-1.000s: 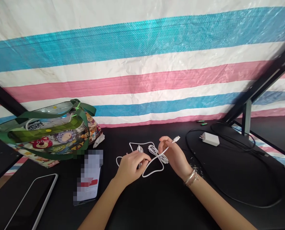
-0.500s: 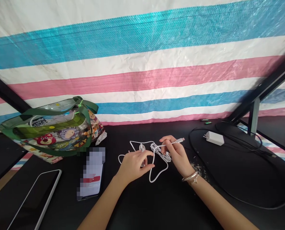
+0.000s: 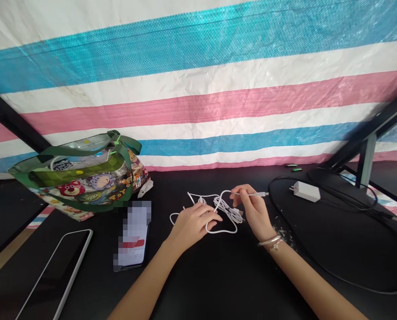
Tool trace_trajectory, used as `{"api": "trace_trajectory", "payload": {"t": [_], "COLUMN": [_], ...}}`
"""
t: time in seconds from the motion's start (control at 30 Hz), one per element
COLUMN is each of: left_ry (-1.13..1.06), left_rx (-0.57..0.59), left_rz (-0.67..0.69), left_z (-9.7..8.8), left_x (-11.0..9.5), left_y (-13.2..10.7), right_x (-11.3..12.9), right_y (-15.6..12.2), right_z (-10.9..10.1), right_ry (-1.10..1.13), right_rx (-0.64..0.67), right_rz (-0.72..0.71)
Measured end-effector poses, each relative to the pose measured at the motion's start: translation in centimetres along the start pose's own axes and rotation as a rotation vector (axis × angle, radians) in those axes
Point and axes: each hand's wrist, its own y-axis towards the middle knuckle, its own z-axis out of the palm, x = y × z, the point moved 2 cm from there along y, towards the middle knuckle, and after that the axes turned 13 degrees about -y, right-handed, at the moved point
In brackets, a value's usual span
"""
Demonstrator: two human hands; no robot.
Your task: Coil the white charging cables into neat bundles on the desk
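Note:
My right hand [image 3: 253,209] pinches a white charging cable [image 3: 222,231] close to one end, and the plug [image 3: 261,194] points right, past the fingers. From there the cable bends left to my left hand [image 3: 196,222], whose thumb and fingers close on it, then loops over the black table. Between the hands lies a coiled white bundle [image 3: 230,211] with a metal-tipped plug [image 3: 240,212] at its right. More white cable shows behind my left hand, partly hidden by it.
On the left are a cartoon-print bag [image 3: 94,182], a phone [image 3: 134,240] with its screen lit and blurred, and a white-framed tablet [image 3: 58,275]. To the right lie a white charger [image 3: 306,191], a long black cable [image 3: 305,258] and two small green batteries [image 3: 297,169].
My left thumb and fingers, apart before, have closed on the white cable. My right hand has drawn the plug end slightly to the right. The view has shifted a little.

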Motion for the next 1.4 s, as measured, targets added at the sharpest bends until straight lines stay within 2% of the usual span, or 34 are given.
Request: {"api": "trace_trajectory", "payload": {"t": [0.2,0.47,0.67,0.77,0.93,1.1,1.27,1.4], "left_ry": [0.048,0.100,0.091,0.075,0.072,0.001,-0.067,-0.185], "left_rx": [-0.120,-0.221,-0.198,-0.150,-0.091,-0.054,-0.157,-0.194], "left_rz": [-0.036,-0.083,-0.092,-0.112,-0.153,-0.188,-0.162,-0.259], "left_z": [-0.9,-0.9,-0.7,-0.6,-0.3,-0.5,-1.2,-1.3], "left_x": [-0.1,0.5,0.6,0.6,0.7,0.5,0.1,0.1], "left_y": [0.2,-0.1,-0.1,-0.1,0.0,0.1,0.0,-0.2], "right_x": [0.0,1.2,1.9,2.1,1.9,1.3,1.5,1.7], "right_y": [-0.5,-1.4,-1.4,-1.4,-1.6,-1.8,-1.9,-1.9], "right_z": [0.1,0.7,0.4,0.4,0.9,1.0,1.3,1.3], "right_ry": [-0.235,-0.618,-0.679,-0.709,-0.645,-0.520,-0.379,-0.229], "right_rx": [0.037,0.141,0.084,0.063,0.173,0.227,0.301,0.385], "right_rz": [-0.134,-0.597,-0.697,-0.715,-0.704,-0.561,-0.432,-0.309]}}
